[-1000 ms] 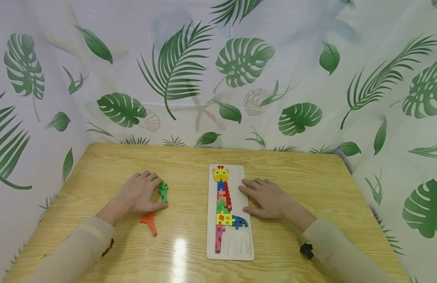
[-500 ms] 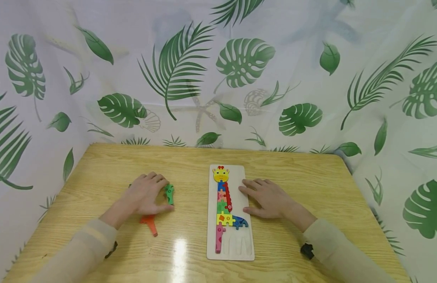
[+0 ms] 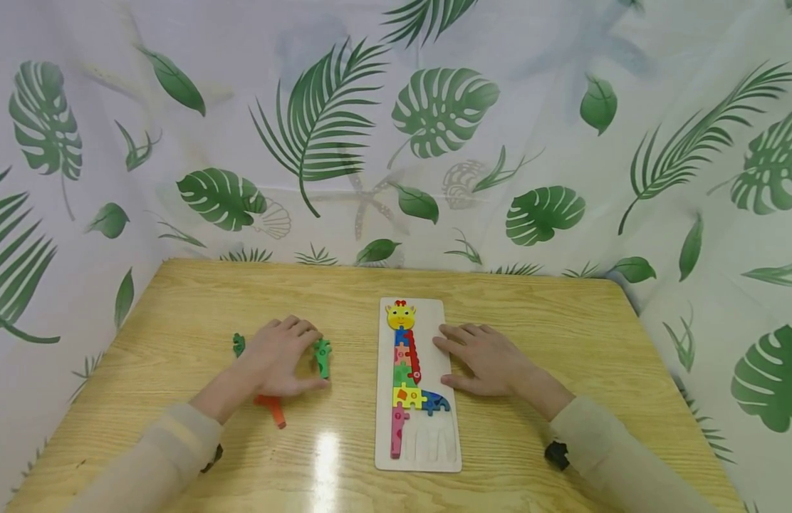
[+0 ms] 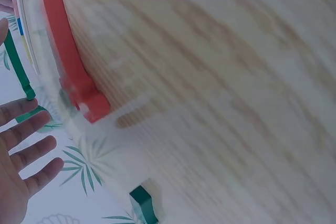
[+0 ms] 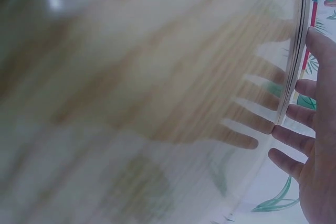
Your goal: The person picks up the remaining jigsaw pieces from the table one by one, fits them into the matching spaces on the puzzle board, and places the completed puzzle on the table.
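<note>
The left hand pinches a green puzzle piece lengthwise between thumb and fingertips, left of the board. In the left wrist view the same green piece spans from the thumb to a fingertip of the left hand. The right hand rests with spread fingers against the right edge of the pale board; in the right wrist view the fingers of the right hand touch the board's edge. On the board lie a yellow giraffe head, several coloured body pieces and a pink leg.
An orange piece lies just below the left hand, partly covered by it. A dark green piece lies to the left of that hand. The wooden table is backed by a leaf-patterned cloth.
My left hand has moved right toward the board, carrying the green piece. The dark green piece, hidden earlier, has come into view behind it. The right hand and board have stayed put.
</note>
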A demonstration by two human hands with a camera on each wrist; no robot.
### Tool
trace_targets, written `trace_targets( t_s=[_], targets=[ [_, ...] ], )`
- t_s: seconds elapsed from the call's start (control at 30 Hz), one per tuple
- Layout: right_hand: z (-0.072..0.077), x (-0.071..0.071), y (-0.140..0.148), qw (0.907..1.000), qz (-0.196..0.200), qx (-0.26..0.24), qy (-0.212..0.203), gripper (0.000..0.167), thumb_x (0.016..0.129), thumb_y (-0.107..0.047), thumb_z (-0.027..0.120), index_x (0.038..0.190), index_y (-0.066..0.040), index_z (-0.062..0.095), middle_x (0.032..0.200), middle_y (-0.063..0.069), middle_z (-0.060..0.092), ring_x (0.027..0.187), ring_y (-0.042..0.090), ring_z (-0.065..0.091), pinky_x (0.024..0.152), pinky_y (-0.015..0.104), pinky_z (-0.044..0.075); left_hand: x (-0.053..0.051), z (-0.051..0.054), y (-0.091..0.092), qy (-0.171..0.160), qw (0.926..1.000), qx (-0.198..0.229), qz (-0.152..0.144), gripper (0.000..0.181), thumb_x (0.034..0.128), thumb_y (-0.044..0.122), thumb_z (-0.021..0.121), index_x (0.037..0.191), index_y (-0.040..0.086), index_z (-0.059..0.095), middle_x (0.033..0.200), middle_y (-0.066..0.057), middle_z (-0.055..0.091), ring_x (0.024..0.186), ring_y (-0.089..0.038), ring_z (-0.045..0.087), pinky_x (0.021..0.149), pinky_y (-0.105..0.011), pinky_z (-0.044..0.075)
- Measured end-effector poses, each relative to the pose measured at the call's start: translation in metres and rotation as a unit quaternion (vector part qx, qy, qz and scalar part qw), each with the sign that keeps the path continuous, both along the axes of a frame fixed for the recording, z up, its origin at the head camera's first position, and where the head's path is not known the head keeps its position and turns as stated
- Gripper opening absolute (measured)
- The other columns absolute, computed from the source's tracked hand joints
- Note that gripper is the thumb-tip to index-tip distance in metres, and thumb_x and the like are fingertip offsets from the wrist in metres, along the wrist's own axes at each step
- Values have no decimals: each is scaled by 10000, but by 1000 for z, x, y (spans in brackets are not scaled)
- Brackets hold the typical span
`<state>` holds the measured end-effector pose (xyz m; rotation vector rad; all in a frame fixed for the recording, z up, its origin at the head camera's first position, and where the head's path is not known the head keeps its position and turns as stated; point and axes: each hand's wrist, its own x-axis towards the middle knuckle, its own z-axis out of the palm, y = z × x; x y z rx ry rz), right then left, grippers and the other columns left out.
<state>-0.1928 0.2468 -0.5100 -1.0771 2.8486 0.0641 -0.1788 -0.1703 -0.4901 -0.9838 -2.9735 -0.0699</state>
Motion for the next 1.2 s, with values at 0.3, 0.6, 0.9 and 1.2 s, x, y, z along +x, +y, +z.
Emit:
trace_targets(
  t_s=[0.3,0.6,0.9,1.2],
  targets=[
    [0,0,0,9999,-31,-3,-97,767,997,-722,485,1594,-239,476,1660,81,469,1475,363,508,1211,603,428,8,1,15,-78,9999,12,-101,863,867,785,625,1422,124,631,1434,-100,646,1348,-326,582,1100,-559,514],
    [3,1,-1,9999,-57,-24,-142,760,995,-702,510,1591,-231,480,1658,88,469,1475,369,505,1214,610,421,12,2,27,-106,9995,56,-302,886,882,797,592,1447,116,609,1463,-113,632,1366,-329,575,1114,-545,505],
    [2,1,-1,9999,-48,-19,-100,761,994,-708,505,1591,-236,480,1657,84,473,1474,367,508,1213,608,423,18,4,38,-73,9987,169,-478,887,875,804,591,1435,117,621,1455,-109,644,1361,-328,585,1114,-550,509],
    [5,1,-1,9998,-62,-46,-156,757,997,-698,511,1591,-231,479,1660,89,466,1480,370,501,1216,614,417,24,7,49,-126,9984,169,-527,896,878,809,579,1450,121,610,1473,-108,635,1377,-326,577,1137,-544,500]
  ],
)
